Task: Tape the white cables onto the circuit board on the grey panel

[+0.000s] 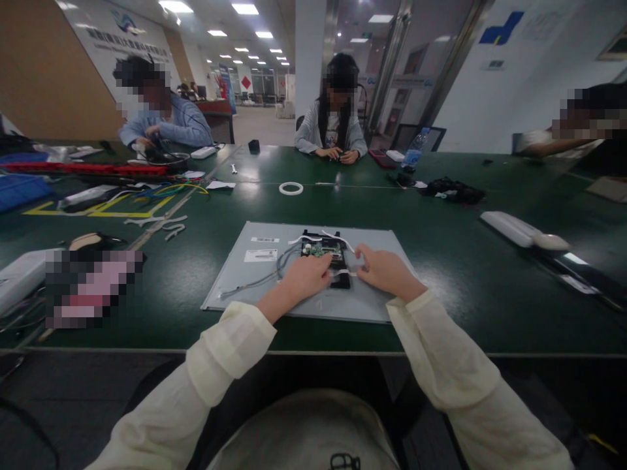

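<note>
A grey flat panel, apparently the back of a display with printed labels, lies on the table in front of me. On it rests a black bracket carrying a green circuit board. My left hand lies over the board's lower part, fingers stretched towards the right. Beside the bracket is my right hand, thumb and index finger apart near the ends of white strips. A lower strip spans the gap between both hands; whether either touches it is unclear. Grey cables run left from the board.
Across the green table sit several people. A white tape ring lies beyond the panel. To my left are a pink item, a white box and wires; on the right, a white elongated device and a water bottle.
</note>
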